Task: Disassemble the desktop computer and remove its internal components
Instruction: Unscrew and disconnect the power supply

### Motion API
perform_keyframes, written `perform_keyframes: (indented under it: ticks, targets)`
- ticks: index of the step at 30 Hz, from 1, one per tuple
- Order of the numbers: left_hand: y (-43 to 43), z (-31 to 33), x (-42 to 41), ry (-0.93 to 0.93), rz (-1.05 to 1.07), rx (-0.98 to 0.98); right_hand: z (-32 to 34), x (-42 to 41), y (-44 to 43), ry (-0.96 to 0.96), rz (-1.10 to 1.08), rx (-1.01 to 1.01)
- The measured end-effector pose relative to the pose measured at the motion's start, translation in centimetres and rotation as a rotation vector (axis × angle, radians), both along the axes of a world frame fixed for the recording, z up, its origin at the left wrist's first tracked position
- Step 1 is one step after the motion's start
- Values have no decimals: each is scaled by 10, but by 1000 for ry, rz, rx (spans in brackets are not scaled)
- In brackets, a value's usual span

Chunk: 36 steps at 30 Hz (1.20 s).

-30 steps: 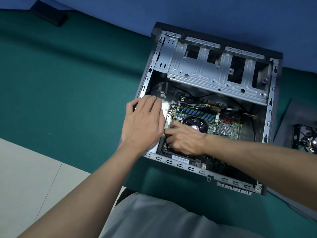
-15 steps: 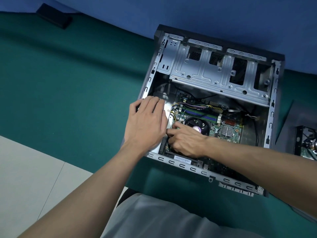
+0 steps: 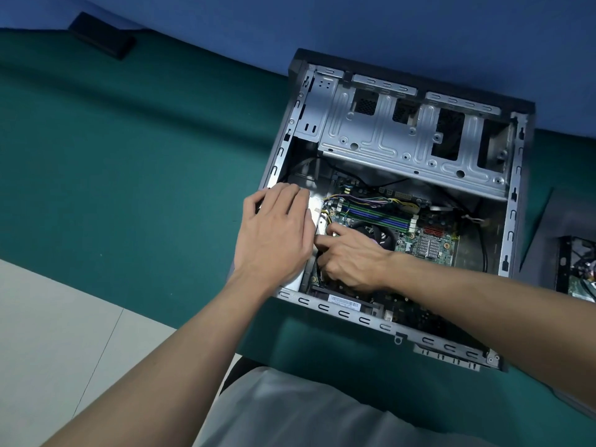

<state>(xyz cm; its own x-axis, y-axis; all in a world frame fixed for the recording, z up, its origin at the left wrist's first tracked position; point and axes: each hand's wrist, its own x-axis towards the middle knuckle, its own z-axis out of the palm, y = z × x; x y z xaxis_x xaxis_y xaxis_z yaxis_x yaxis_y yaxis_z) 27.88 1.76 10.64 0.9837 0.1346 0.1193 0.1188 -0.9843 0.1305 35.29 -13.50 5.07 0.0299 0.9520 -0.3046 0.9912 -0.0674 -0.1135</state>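
Lying on its side on the mat (image 3: 129, 156), the case (image 3: 283, 150) has its open face up and its far end close to the blue wall (image 3: 322, 21).

Left hand (image 3: 274, 233): flat, fingers straight and together, palm down on the silver box (image 3: 314, 209) in the near-left corner of the case. The fingertips reach the rim of the left wall. It presses and grips nothing.

Right hand (image 3: 351, 259): inside the case, just right of the left hand. The index finger points left along the box's inner edge, close against the left hand. The other fingers curl down toward the board (image 3: 432, 243) beside the fan (image 3: 377, 235). Whatever they close on is hidden under the palm, so the grip cannot be told.

The board lies flat on the case floor, right of the box. The fan is partly covered by the right hand. The memory slots (image 3: 377, 214) lie just beyond it, and coloured wires (image 3: 354, 199) run from the box along their far side.

Edges and room: the cage (image 3: 387, 133) spans the far half of the opening and overhangs the board's far edge. The near wall's rim passes under both forearms. Inside, open room lies between the board and the right wall, where a black cable (image 3: 483, 246) loops. Outside, the mat extends wide to the left. A separate part (image 3: 580, 272) sits at the right edge of view, apart from the case.
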Motion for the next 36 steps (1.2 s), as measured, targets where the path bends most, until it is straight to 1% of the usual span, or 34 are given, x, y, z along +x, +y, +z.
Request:
perform_keyframes:
  ticks: [3, 5, 11, 13, 15, 16, 17, 19, 20, 22, 24, 26, 28, 31, 34, 36]
  targets:
    - [0, -1, -1, -8, 1, 1, -4, -5, -3, -7, -45, -20]
    - [0, -1, -1, -10, 2, 1, -3, -10, -7, 10, -26, -3]
    - [0, -2, 0, -14, -8, 0, 29, 2, -7, 102, 13, 38]
    - [1, -2, 0, -19, -4, -2, 44, 4, -8, 121, -68, 114]
    - [1, -2, 0, -14, -6, -4, 58, 12, -12, 101, -235, 215]
    - [0, -2, 0, -12, -8, -3, 66, 17, -16, 66, -332, 223]
    - [0, -2, 0, -9, -10, -2, 73, 23, -20, -3, -404, 203]
    - [0, -2, 0, -4, -12, -3, 85, 31, -30, -139, -481, 91]
    - [0, -1, 0, -3, -10, -5, 87, 35, -35, -138, -516, 23]
    - [1, -1, 0, -3, -10, -7, 88, 42, -45, -7, -594, -45]
    - [1, -1, 0, 5, -11, -6, 86, 44, -53, 149, -687, -55]
    - [1, -2, 0, 12, -13, 0, 81, 42, -56, 214, -774, 14]
    - [1, -3, -1, 16, -11, 2, 73, 37, -60, 161, -814, 102]
    - [2, -3, -2, 27, -5, 2, 61, 32, -65, -64, -740, 216]
    - [1, -4, -3, 28, -3, 10, 57, 33, -67, -128, -669, 438]
    - [1, -5, -4, 30, 5, 10, 58, 37, -62, -166, -602, 537]
